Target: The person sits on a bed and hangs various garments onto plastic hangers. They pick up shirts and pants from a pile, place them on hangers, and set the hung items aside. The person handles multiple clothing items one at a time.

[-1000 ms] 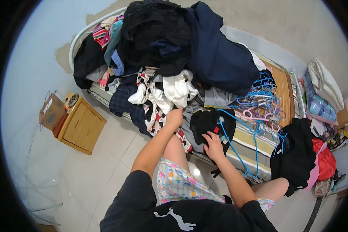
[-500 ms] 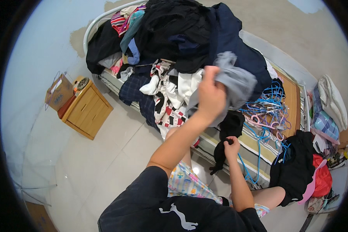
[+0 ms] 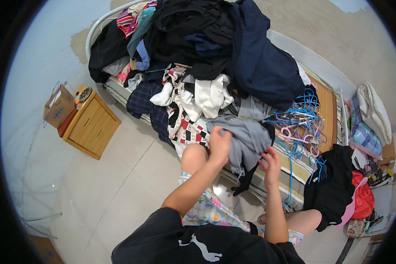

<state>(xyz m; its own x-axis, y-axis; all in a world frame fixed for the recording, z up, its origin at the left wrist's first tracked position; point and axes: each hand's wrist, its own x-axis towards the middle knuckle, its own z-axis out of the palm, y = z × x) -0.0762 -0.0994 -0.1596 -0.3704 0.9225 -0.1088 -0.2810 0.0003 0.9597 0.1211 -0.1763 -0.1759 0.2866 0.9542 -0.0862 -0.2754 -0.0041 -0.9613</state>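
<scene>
My left hand [image 3: 220, 143] grips the near edge of a grey garment [image 3: 246, 136] that lies over the front of the bed. On the other side of that garment my right hand [image 3: 270, 160] has its fingers closed on the cloth. A black piece of clothing [image 3: 246, 178] hangs below the grey one, down over the bed's edge. Behind the hands rises a big heap of dark and patterned clothes [image 3: 207, 48], and a tangle of blue and pink plastic hangers [image 3: 299, 121] lies just right of the grey garment.
The metal-framed bed [image 3: 325, 101] has a striped mat. A small wooden bedside cabinet [image 3: 91, 125] and a cardboard box [image 3: 57, 105] stand at the left on the tiled floor. A black and red clothes pile [image 3: 339, 189] and folded bedding [image 3: 372, 114] lie at the right.
My left hand lifted the grey garment high from the heap, then brought it down in front of me. My right hand let go of the black garment and took the grey one.
</scene>
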